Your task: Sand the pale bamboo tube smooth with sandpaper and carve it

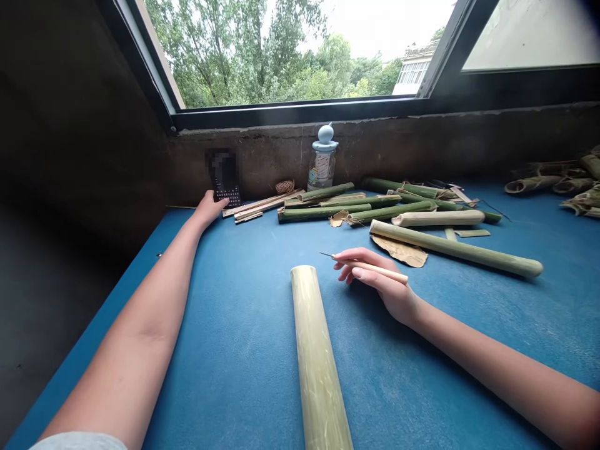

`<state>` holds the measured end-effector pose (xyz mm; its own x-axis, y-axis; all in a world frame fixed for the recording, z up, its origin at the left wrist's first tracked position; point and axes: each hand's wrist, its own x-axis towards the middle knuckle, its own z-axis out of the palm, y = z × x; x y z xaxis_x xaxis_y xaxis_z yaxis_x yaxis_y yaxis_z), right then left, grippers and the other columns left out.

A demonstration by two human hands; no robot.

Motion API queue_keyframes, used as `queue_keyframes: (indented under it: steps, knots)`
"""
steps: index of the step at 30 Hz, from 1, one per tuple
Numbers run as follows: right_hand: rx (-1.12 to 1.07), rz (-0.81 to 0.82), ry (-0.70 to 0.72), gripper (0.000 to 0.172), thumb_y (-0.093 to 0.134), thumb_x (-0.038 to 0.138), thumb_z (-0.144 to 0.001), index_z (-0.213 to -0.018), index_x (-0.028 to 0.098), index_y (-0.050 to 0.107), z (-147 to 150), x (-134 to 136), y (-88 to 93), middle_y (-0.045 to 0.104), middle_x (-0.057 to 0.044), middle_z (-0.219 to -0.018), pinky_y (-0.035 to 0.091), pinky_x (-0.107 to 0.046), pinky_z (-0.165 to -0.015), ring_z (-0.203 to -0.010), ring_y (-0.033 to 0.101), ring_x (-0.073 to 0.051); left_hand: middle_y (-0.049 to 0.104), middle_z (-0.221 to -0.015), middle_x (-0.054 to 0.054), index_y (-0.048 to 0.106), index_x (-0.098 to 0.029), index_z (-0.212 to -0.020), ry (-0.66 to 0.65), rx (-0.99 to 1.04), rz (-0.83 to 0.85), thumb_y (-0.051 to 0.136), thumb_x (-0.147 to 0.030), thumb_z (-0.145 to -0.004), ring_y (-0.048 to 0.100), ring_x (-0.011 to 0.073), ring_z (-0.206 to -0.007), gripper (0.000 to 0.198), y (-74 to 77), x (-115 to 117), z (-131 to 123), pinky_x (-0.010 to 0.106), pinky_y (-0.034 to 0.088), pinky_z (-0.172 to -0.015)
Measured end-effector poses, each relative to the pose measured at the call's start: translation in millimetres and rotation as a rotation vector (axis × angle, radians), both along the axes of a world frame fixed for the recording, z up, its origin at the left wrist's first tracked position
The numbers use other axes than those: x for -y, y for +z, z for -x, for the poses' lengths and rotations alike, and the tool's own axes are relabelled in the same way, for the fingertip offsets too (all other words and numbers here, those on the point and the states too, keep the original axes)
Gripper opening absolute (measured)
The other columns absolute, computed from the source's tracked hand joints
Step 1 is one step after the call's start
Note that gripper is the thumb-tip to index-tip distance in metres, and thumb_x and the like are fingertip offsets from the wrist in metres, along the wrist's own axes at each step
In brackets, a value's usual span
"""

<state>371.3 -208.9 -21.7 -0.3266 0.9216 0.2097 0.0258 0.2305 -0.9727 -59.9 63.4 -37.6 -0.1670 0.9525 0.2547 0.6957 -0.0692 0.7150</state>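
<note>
My left hand (209, 209) is stretched to the far left of the table, fingers apart. It touches the lower part of a dark phone (224, 175), which leans upright on the wall with a keypad on its blurred screen. In my right hand (375, 281) is a slim wooden-handled needle tool (382, 270), its fine dark tip pointing left, raised above the table. Below and left of that hand lies a peeled pale-green bamboo tube (319, 356), running toward me, its near end cut off by the frame. Neither hand touches the tube.
Several green bamboo pieces (323, 213) and strips lie along the back of the blue table (234, 350). A longer bamboo tube (459, 250) rests at right by a dry brown sheath (403, 253). A blue-lidded bottle (322, 165) stands by the wall under the window.
</note>
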Motion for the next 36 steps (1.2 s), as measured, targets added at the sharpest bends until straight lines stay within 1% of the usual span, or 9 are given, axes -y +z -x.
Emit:
queue_keyframes:
  steps: [10, 13, 17, 19, 22, 25, 28, 31, 36]
  knots:
    - [-0.001, 0.0, 0.003, 0.032, 0.056, 0.032, -0.091, -0.118, 0.024, 0.07, 0, 1, 1.7, 0.068, -0.007, -0.107, 0.048, -0.035, -0.078, -0.09, 0.064, -0.022, 0.064, -0.129, 0.019, 0.054, -0.012, -0.124, -0.002, 0.025, 0.007, 0.067, -0.036, -0.076, 0.061, 0.0334, -0.12, 0.055, 1.2, 1, -3, 0.044, 0.046, -0.104]
    - [-0.001, -0.003, -0.001, 0.032, 0.056, 0.033, -0.091, -0.118, 0.023, 0.07, 0, 1, 2.0, 0.068, -0.007, -0.107, 0.047, -0.035, -0.078, -0.09, 0.064, -0.022, 0.06, -0.134, 0.019, 0.049, -0.013, -0.129, 0.01, -0.009, 0.04, 0.073, -0.038, -0.07, 0.057, 0.0354, -0.127, 0.068, 6.4, 8, -11, 0.044, 0.044, -0.107]
    - [0.01, 0.004, 0.0, 0.032, 0.056, 0.033, -0.091, -0.118, 0.023, 0.069, 1, 1, 2.8, 0.068, -0.007, -0.107, 0.047, -0.035, -0.078, -0.09, 0.063, -0.022, 0.054, -0.138, 0.026, 0.042, -0.012, -0.136, 0.122, -0.131, 0.111, 0.081, -0.051, -0.062, 0.047, 0.0452, -0.135, 0.093, 13.0, 17, -30, 0.053, 0.039, -0.11]
    - [0.014, 0.003, 0.0, 0.032, 0.056, 0.033, -0.091, -0.118, 0.023, 0.069, 1, 0, 3.1, 0.068, -0.007, -0.107, 0.047, -0.036, -0.078, -0.089, 0.063, -0.022, 0.054, -0.136, 0.029, 0.041, -0.012, -0.137, 0.168, -0.15, 0.124, 0.082, -0.054, -0.06, 0.045, 0.0479, -0.135, 0.098, 14.8, 20, -37, 0.056, 0.037, -0.11]
    - [0.013, 0.005, 0.003, 0.033, 0.056, 0.033, -0.09, -0.119, 0.022, 0.069, 2, 0, 3.2, 0.068, -0.007, -0.107, 0.047, -0.036, -0.078, -0.089, 0.063, -0.022, 0.052, -0.136, 0.03, 0.04, -0.009, -0.139, 0.184, -0.16, 0.136, 0.081, -0.057, -0.061, 0.045, 0.0479, -0.136, 0.101, 16.8, 22, -39, 0.055, 0.037, -0.111]
    - [0.007, 0.006, 0.003, 0.033, 0.056, 0.032, -0.09, -0.118, 0.022, 0.069, 1, 0, 3.1, 0.068, -0.007, -0.107, 0.047, -0.036, -0.078, -0.089, 0.063, -0.022, 0.051, -0.14, 0.028, 0.039, -0.008, -0.139, 0.103, -0.123, 0.128, 0.078, -0.053, -0.066, 0.047, 0.0431, -0.135, 0.094, 18.4, 24, -32, 0.048, 0.04, -0.11]
    - [0.008, 0.011, -0.002, 0.032, 0.056, 0.032, -0.09, -0.118, 0.022, 0.069, 1, 1, 3.1, 0.068, -0.007, -0.107, 0.047, -0.036, -0.078, -0.09, 0.063, -0.023, 0.055, -0.14, 0.022, 0.044, -0.011, -0.136, 0.029, -0.075, 0.101, 0.075, -0.04, -0.071, 0.052, 0.0361, -0.132, 0.077, 18.2, 23, -22, 0.041, 0.043, -0.109]
    - [0.008, 0.01, 0.0, 0.032, 0.056, 0.032, -0.09, -0.118, 0.022, 0.069, 1, 1, 2.9, 0.068, -0.007, -0.107, 0.047, -0.035, -0.078, -0.089, 0.064, -0.022, 0.062, -0.132, 0.02, 0.051, -0.011, -0.13, 0.005, -0.016, 0.077, 0.071, -0.03, -0.074, 0.059, 0.033, -0.124, 0.063, 15.0, 18, -14, 0.04, 0.046, -0.106]
    - [0.01, 0.012, -0.001, 0.033, 0.056, 0.032, -0.09, -0.119, 0.022, 0.069, 1, 1, 1.7, 0.068, -0.008, -0.107, 0.048, -0.035, -0.078, -0.09, 0.064, -0.023, 0.067, -0.123, 0.021, 0.056, -0.008, -0.126, -0.02, 0.083, 0.056, 0.068, -0.026, -0.078, 0.066, 0.031, -0.114, 0.052, 7.2, 6, -8, 0.042, 0.05, -0.101]
